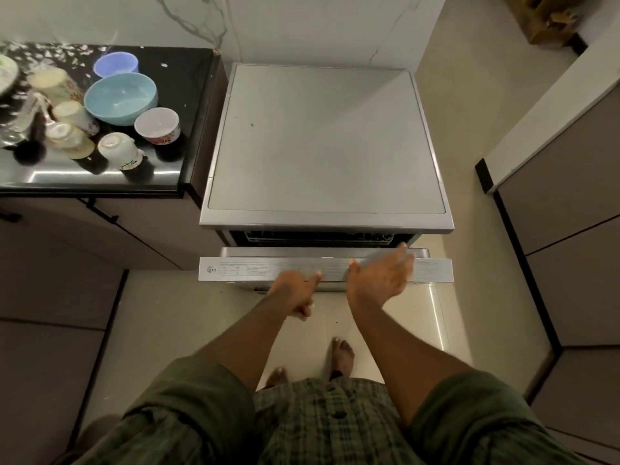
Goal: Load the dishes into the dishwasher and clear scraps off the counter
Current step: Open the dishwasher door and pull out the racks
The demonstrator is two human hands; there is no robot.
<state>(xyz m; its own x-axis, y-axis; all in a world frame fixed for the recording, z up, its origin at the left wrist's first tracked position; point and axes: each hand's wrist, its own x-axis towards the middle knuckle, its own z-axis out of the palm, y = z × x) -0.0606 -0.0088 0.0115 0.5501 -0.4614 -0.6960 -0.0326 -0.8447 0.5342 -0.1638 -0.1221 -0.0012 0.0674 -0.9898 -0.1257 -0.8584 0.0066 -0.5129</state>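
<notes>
A silver dishwasher (322, 139) stands in front of me, its door (255, 268) tilted partly open so a dark rack shows in the gap. My left hand (297, 293) is at the door's top edge with its fingers curled, thumb toward the edge. My right hand (382, 275) hovers over the same edge, fingers straight and blurred. On the black counter (188, 105) at the left sit a light blue bowl (120, 97), a small purple bowl (115, 63), a white patterned bowl (157, 125) and several overturned cups (117, 149).
Brown cabinets stand under the counter at the left and along the right wall. A pale tiled floor (174, 313) lies between them. My bare feet are just behind the open door. White scraps are scattered on the counter's far left part.
</notes>
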